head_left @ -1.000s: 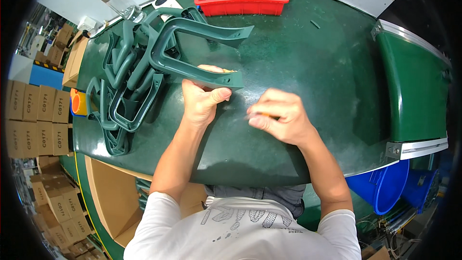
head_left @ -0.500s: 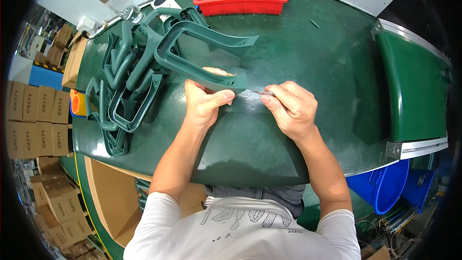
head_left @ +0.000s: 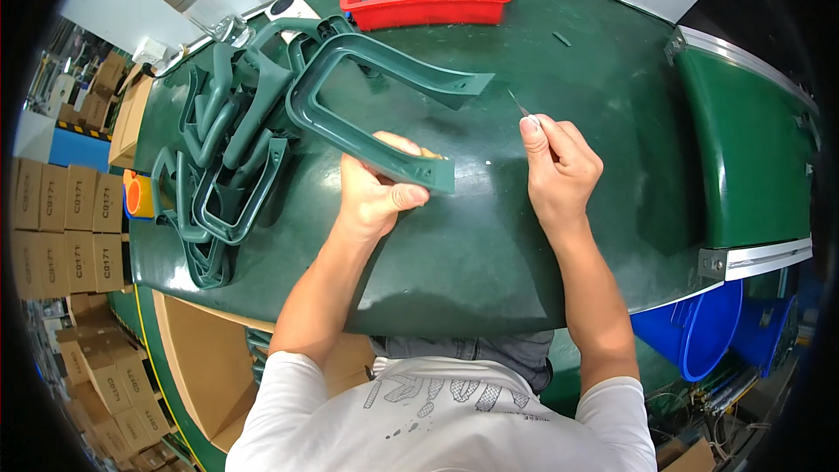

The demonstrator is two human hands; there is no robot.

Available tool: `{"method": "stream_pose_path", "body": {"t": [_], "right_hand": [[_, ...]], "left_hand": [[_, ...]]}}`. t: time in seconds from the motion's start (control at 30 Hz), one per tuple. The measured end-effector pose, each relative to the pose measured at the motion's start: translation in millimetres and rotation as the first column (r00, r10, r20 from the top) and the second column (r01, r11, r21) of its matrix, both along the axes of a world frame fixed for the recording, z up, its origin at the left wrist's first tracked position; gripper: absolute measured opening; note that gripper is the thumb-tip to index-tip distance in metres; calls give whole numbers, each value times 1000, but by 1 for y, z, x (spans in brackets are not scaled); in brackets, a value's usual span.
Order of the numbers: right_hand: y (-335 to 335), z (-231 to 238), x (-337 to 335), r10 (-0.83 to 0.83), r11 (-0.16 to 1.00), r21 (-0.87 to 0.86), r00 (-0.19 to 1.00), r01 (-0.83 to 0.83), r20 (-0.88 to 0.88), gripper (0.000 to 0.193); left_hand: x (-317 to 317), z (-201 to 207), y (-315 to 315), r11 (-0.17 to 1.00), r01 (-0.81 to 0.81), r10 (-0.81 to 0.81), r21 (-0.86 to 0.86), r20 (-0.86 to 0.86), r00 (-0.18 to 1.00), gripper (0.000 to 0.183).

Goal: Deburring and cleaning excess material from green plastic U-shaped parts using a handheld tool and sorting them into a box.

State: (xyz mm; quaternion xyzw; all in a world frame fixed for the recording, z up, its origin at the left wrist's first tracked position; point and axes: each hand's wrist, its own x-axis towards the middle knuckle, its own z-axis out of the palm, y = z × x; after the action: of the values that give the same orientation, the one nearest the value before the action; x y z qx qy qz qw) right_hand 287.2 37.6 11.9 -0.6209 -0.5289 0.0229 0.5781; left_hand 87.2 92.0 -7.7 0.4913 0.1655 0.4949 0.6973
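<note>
My left hand is closed around one end of a dark green U-shaped plastic handle, thumb in front and fingers behind. Its other end points right, up off the table. A small hole shows near the gripped end. Apart from the handle, to its right, my right hand pinches a slim craft knife, with the thin pointed blade up and to the left. Most of the knife's grip is hidden in my fingers. Left of my left hand lies a tangled pile of similar green handles.
A red bin of small green strips stands at the back. One loose strip lies right of it. A glass jar and a white device are at the back left. A green panel with metal rails borders the right side.
My right hand has moved up and right, taking the knife away from the handle's end and turning its blade upward. The left hand keeps hold of the handle, its free end shifted slightly right.
</note>
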Motion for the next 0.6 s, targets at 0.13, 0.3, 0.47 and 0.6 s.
{"method": "stream_pose_path", "body": {"t": [0.13,0.3,0.47,0.6], "right_hand": [[1,-3,0,84,996,14,994,-84,-63,16],[1,-5,0,116,993,-15,993,-116,-26,17],[1,-6,1,136,990,-28,990,-137,-33,17],[1,-7,1,128,992,-17,991,-129,-37,16]], "left_hand": [[5,3,-2,999,39,-39,11,11,999,51],[4,4,-2,998,51,-52,24,20,998,51],[1,0,0,996,77,-78,55,19,997,51],[-1,-6,3,988,127,-132,83,52,990,51]]}}
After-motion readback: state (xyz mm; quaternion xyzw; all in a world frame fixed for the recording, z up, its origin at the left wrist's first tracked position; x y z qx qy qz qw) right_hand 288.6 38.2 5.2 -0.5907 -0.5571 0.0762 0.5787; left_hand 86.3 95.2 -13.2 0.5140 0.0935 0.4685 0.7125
